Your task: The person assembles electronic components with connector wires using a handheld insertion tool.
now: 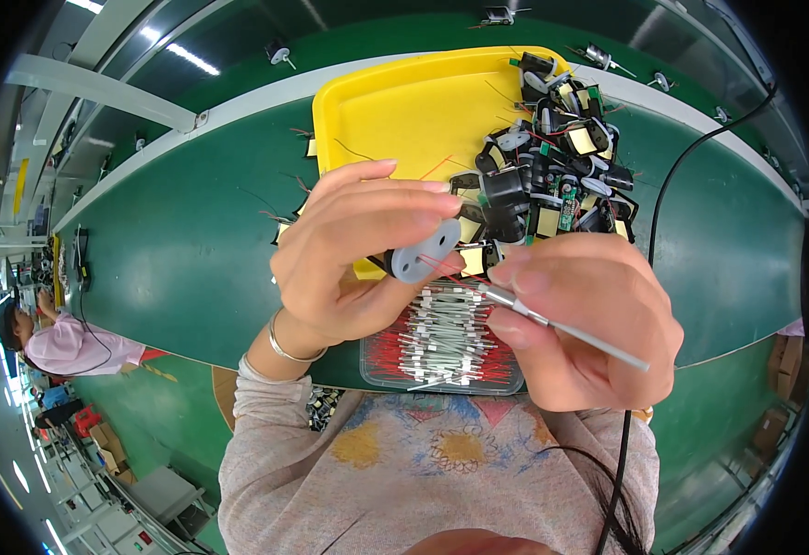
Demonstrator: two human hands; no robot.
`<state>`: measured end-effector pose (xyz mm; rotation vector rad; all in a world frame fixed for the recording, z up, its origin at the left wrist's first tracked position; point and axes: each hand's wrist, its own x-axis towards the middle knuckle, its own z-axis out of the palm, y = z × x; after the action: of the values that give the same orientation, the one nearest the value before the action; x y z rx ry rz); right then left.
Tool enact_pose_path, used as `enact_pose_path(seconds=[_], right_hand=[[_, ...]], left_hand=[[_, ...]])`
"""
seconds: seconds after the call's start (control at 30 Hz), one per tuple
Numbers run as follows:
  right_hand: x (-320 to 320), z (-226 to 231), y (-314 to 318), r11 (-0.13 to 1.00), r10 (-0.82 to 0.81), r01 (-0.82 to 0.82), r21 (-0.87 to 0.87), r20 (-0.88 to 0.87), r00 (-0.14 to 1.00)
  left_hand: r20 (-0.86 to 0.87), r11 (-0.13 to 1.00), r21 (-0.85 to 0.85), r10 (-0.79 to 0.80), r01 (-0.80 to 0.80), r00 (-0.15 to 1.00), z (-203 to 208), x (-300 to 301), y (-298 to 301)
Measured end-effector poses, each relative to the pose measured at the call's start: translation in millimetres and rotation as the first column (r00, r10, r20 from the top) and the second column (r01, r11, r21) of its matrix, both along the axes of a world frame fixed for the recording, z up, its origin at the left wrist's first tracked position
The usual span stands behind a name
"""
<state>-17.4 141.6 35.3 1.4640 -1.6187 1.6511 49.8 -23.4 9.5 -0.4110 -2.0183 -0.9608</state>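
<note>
My left hand (pixel 335 254) is closed around a small dark-bodied part with a round grey disc (pixel 412 262) on its face. Holes pierce the disc, and thin red wires stretch from it toward the other hand. Between the thumb and fingers of my right hand (pixel 599 319) is a slim pale-grey rod (pixel 599 345) with a silvery end, held at a slant. Right below both hands lies a clear plastic tray (pixel 372 377), filled with white-sleeved red wire leads (pixel 446 338). My fingers hide most of the dark part's body.
A yellow bin (pixel 395 97) sits behind my hands, its right side heaped with black motor assemblies (pixel 552 153). A black cable (pixel 656 199) curves along the right of the green table (pixel 173 268). Small motor parts (pixel 597 55) rest beyond the far ledge. Another person (pixel 67 344) works at the far left.
</note>
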Motion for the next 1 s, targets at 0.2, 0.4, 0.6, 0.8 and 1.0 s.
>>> enact_pose_path(seconds=[0.2, 0.4, 0.6, 0.8, 1.0], right_hand=[[0.4, 0.5, 0.1, 1.000, 0.006, -0.007, 0.006, 0.020, 1.000], [6.2, 0.8, 1.1, 1.000, -0.017, 0.017, 0.006, 0.038, 0.999], [11.6, -2.3, -1.6, 0.999, -0.047, 0.047, 0.007, -0.023, 0.999], [11.2, -0.1, 0.5, 0.997, -0.071, 0.072, 0.022, -0.031, 0.997], [10.7, -0.2, 0.3, 0.997, -0.079, 0.079, 0.011, -0.029, 0.996]], left_hand=[[-0.007, 1.000, 0.009, 0.002, -0.001, 1.000, 0.4, 1.5, -0.5], [-0.005, 1.000, -0.017, -0.011, 0.011, 1.000, 1.7, 2.4, -0.4], [-0.025, 1.000, -0.005, 0.002, -0.002, 1.000, -1.6, 3.0, -2.0], [-0.031, 1.000, -0.013, -0.001, 0.000, 1.000, -1.8, 2.6, -1.5], [-0.027, 1.000, -0.018, 0.004, -0.004, 1.000, -1.8, 3.2, -1.2]])
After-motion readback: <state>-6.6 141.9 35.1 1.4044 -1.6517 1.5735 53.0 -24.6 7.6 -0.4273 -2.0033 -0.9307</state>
